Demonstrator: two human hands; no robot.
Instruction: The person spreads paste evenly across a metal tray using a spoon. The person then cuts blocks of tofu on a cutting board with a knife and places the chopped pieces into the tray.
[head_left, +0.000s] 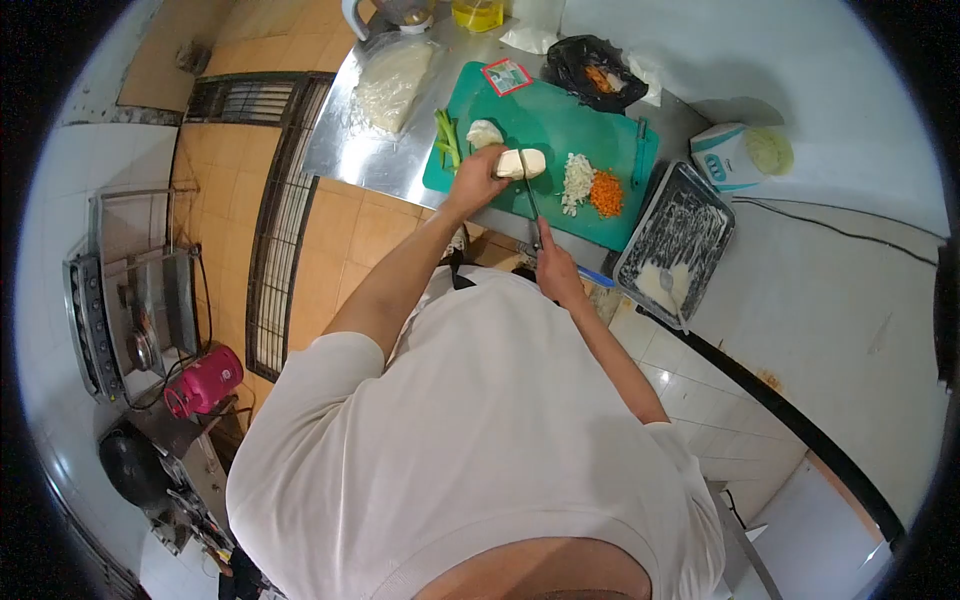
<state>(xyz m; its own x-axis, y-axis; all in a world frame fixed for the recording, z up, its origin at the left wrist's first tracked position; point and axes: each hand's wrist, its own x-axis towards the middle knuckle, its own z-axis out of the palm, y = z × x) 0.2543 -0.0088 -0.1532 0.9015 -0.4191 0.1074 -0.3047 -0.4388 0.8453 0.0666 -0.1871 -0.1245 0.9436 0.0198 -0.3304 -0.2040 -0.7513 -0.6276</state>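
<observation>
A pale, whitish block (535, 161) of food, its exact kind unclear, lies on the green cutting board (560, 122). My left hand (476, 184) is closed around its left end. The blade of a knife (529, 192) crosses the block near its middle, with my right hand (556, 268) wrapped around the handle. Just behind my left fingers sits another whitish piece (484, 133). Green stalks (447, 140) lie at the board's left edge. To the right are two small heaps, chopped white bits (577, 182) and finely diced carrot (606, 194).
A metal tray (690, 215) with white residue and a spoon stands right of the board. Behind are a black plastic bag (590, 73), a red-edged packet (507, 76) and a clear plastic bag (395, 85). A green-handled tool (640, 150) rests along the board's right side.
</observation>
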